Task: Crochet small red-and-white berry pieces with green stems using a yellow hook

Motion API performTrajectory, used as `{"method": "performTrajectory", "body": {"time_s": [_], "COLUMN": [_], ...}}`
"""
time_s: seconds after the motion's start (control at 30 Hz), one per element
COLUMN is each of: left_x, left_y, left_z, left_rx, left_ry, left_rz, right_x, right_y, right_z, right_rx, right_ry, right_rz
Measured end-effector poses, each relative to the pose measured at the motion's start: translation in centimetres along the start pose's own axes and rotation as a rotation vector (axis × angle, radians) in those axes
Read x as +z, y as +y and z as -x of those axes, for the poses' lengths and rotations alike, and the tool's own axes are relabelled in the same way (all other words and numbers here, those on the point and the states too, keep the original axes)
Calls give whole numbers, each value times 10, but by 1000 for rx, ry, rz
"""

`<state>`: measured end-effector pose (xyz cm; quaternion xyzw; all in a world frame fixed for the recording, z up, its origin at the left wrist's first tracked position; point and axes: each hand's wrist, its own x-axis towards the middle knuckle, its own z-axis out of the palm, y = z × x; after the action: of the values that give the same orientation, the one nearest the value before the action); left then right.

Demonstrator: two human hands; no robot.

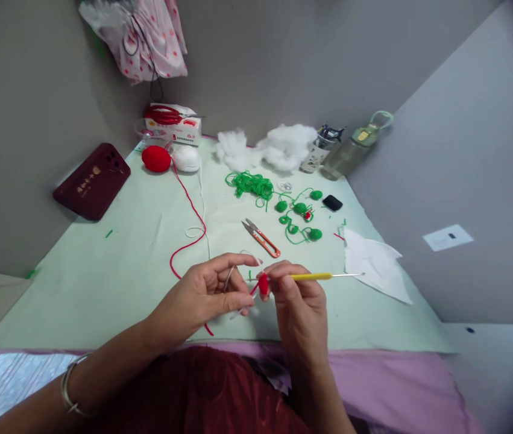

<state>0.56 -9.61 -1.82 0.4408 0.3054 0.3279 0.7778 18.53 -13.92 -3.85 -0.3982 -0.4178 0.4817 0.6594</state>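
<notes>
My right hand (pixel 301 304) grips a yellow-handled crochet hook (pixel 314 277), one metal end sticking out to the right. A small red crochet piece (pixel 263 284) is by its fingertips, around the hook's left end. White yarn (pixel 230 272) runs over the raised index finger of my left hand (pixel 202 292). That hand's thumb and lower fingers are closed on the yarn, with red and white strands at their tips. A red strand (pixel 190 205) leads back to a red yarn ball (pixel 156 158), beside a white yarn ball (pixel 186 159).
Orange thread snips (pixel 261 239) lie ahead of my hands. Green yarn (pixel 251 185) and several green crochet balls (pixel 314 234) are behind them. White stuffing (pixel 289 146), a pen cup (pixel 316 155) and a bottle (pixel 351 147) stand at the back. A phone (pixel 93 182) is at left, white cloth (pixel 376 262) at right.
</notes>
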Motion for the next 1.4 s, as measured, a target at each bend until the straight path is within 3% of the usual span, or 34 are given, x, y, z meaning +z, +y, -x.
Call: {"method": "performTrajectory", "body": {"time_s": [0.23,0.93,1.4], "left_x": [3,-4,-5], "left_y": [4,-1,-2], "left_z": [1,0,-1], "left_rx": [53,67,115], "left_ry": [70,79,160], "left_rz": [-9,-107,-122], "right_x": [2,5,1], "right_y": [-2,-5,0], "right_z": [-2,-4,2], "right_rx": [23,27,3], "right_ry": [48,52,-65], "right_rz": [33,15,61]}}
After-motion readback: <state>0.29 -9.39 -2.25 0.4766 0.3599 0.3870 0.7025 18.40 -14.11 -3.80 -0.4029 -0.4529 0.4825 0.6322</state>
